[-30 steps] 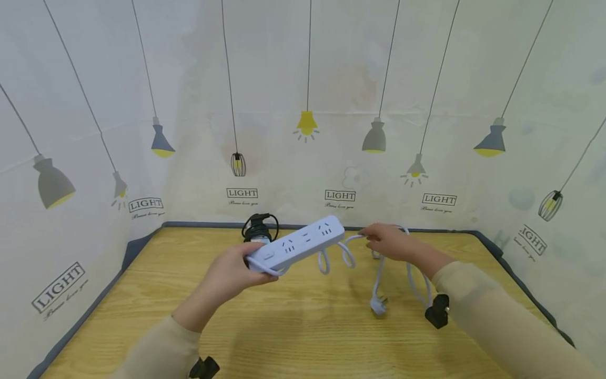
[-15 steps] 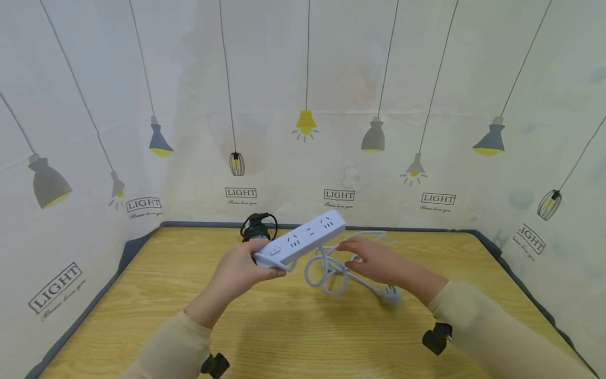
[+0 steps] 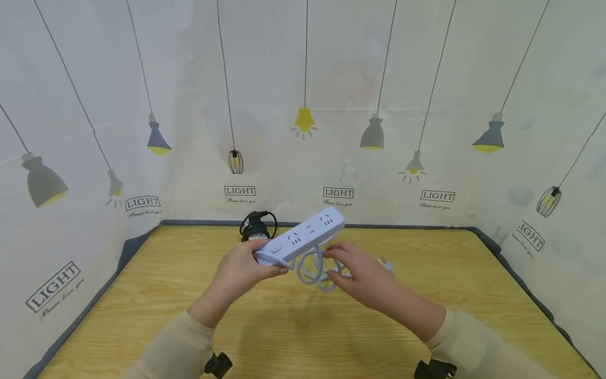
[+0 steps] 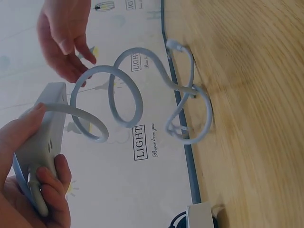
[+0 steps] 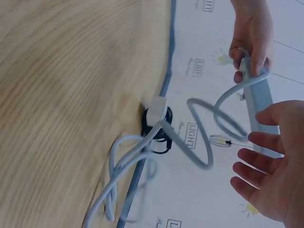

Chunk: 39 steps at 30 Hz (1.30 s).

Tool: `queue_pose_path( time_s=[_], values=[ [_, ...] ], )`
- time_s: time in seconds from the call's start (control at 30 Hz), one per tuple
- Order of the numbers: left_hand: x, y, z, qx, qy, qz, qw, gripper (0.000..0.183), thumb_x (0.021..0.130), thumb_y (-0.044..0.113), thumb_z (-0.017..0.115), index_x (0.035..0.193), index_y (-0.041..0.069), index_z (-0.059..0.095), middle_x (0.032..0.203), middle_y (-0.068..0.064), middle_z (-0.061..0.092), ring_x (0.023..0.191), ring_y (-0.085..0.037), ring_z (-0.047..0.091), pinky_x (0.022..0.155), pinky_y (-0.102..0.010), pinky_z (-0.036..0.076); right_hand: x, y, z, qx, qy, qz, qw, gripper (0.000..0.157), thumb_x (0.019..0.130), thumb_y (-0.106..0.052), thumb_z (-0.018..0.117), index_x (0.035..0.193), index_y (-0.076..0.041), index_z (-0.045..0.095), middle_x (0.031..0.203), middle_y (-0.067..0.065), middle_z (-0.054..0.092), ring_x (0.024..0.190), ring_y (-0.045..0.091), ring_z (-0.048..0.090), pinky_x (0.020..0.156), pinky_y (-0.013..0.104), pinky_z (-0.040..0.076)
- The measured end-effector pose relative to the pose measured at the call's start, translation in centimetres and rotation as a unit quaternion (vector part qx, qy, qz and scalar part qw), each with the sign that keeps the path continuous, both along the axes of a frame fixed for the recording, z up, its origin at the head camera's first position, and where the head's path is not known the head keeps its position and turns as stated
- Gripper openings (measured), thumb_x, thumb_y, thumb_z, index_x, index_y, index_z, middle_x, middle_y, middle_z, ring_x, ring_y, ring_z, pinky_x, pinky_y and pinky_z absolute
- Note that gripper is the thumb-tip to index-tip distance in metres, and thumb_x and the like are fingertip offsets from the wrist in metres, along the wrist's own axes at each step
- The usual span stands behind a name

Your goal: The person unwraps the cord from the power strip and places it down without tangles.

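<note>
My left hand [image 3: 240, 266] grips one end of a white power strip [image 3: 305, 237], tilted with its far end up to the right, above the table. In the left wrist view, a turn of its white cord [image 4: 126, 95] lies under the thumb, and the rest hangs in loose loops down to the table. My right hand [image 3: 366, 273] is beside the strip's far end, behind the loops in the left wrist view. The right wrist view shows its fingers [image 5: 261, 161] spread and loosely bent, holding nothing. The cord's plug [image 3: 385, 263] shows past the right hand.
Behind the left hand, near the table's back edge, stands a white block-shaped object [image 5: 156, 110] with a coiled black cable [image 3: 255, 227]. A lamp-printed cloth [image 3: 284, 79] hangs around the wooden table [image 3: 284, 337] at the back and sides.
The right hand has let go of the stretched cord and moved left toward the strip. The cord has dropped into loops below the strip. The left hand keeps its grip.
</note>
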<state>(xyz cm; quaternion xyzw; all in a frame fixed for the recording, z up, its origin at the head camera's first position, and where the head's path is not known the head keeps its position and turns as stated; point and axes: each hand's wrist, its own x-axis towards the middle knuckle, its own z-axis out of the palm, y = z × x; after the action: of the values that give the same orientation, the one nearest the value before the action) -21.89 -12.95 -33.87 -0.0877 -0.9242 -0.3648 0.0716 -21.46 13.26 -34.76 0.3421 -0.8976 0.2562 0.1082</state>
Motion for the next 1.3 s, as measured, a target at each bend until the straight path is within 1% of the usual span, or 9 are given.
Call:
queue_pose_path(
  time_s=[0.1,0.3,0.4,0.53,0.6,0.8,0.87,1.03,1.3],
  values=[
    [0.1,0.1,0.0,0.006,-0.002,0.001,1.0000,0.056,0.069,0.034,0.089,0.115,0.010,0.070,0.102,-0.001,0.069,0.085,-0.016,0.061,0.069,-0.035,0.048,0.3,-0.6,-0.3,-0.031,0.025,0.011,0.999,0.032,0.090,-0.014,0.069,0.120,-0.004,0.064,0.122,0.006,0.059,0.114,0.024,0.055,0.093,0.044,0.047],
    [0.2,0.4,0.0,0.024,-0.005,0.010,0.9997,0.052,0.069,0.032,0.089,0.112,0.008,0.070,0.099,-0.001,0.069,0.078,-0.015,0.059,0.065,-0.033,0.047,0.7,-2.4,-1.2,-0.069,0.121,0.049,0.989,0.029,0.085,-0.011,0.075,0.112,-0.003,0.068,0.123,0.012,0.061,0.116,0.030,0.054,0.094,0.048,0.045],
    [0.3,0.6,0.0,0.030,-0.003,0.010,0.9995,0.054,0.069,0.030,0.090,0.114,0.008,0.070,0.103,-0.003,0.069,0.081,-0.016,0.060,0.067,-0.034,0.049,0.7,-3.4,-1.5,-0.076,0.140,0.062,0.985,0.029,0.084,-0.012,0.076,0.111,-0.001,0.070,0.117,0.010,0.066,0.114,0.028,0.057,0.095,0.045,0.045],
    [0.3,0.8,0.1,0.046,0.001,0.010,0.9989,0.065,0.066,0.028,0.092,0.121,0.011,0.063,0.107,-0.007,0.069,0.087,-0.018,0.063,0.069,-0.036,0.050,0.6,-4.5,-1.6,-0.075,0.125,0.058,0.988,0.027,0.086,-0.015,0.075,0.110,-0.002,0.071,0.111,0.007,0.069,0.110,0.024,0.060,0.093,0.043,0.046],
    [0.3,0.8,0.0,0.052,0.005,0.008,0.9986,0.068,0.065,0.026,0.092,0.122,0.011,0.059,0.107,-0.009,0.069,0.087,-0.018,0.064,0.069,-0.036,0.050,0.6,-5.0,-1.4,-0.077,0.106,0.047,0.990,0.024,0.087,-0.016,0.074,0.108,-0.005,0.071,0.110,0.004,0.070,0.108,0.022,0.061,0.090,0.043,0.048],
    [0.3,0.8,0.0,0.062,0.013,0.003,0.9980,0.056,0.070,0.019,0.089,0.116,0.007,0.062,0.103,-0.010,0.068,0.085,-0.019,0.063,0.070,-0.035,0.051,0.4,-6.1,-1.2,-0.092,0.047,0.007,0.995,0.012,0.087,-0.012,0.074,0.097,-0.010,0.070,0.106,0.001,0.069,0.102,0.019,0.062,0.083,0.040,0.050],
    [0.3,0.7,0.0,0.071,0.011,0.000,0.9974,0.052,0.071,0.016,0.088,0.116,0.006,0.063,0.105,-0.010,0.067,0.088,-0.019,0.063,0.072,-0.035,0.052,0.4,-6.2,-1.3,-0.088,0.044,0.004,0.995,0.008,0.088,-0.011,0.073,0.093,-0.011,0.068,0.100,0.001,0.069,0.096,0.019,0.062,0.079,0.038,0.049],
    [0.4,0.7,0.1,0.105,-0.007,-0.002,0.9944,0.047,0.074,0.013,0.086,0.115,0.005,0.065,0.110,-0.010,0.066,0.096,-0.022,0.064,0.074,-0.036,0.054,0.5,-6.4,-1.6,-0.075,0.065,0.015,0.995,0.004,0.091,-0.011,0.068,0.092,-0.009,0.064,0.087,-0.002,0.066,0.080,0.014,0.057,0.070,0.033,0.046],
    [0.1,0.5,-0.1,0.112,-0.011,0.013,0.9935,0.051,0.074,0.020,0.086,0.119,0.004,0.067,0.115,-0.012,0.066,0.099,-0.024,0.064,0.074,-0.035,0.055,0.8,-6.2,-1.1,-0.079,0.066,0.044,0.994,0.005,0.095,-0.011,0.064,0.098,-0.007,0.064,0.089,-0.002,0.063,0.082,0.011,0.054,0.072,0.031,0.047]
  ],
)
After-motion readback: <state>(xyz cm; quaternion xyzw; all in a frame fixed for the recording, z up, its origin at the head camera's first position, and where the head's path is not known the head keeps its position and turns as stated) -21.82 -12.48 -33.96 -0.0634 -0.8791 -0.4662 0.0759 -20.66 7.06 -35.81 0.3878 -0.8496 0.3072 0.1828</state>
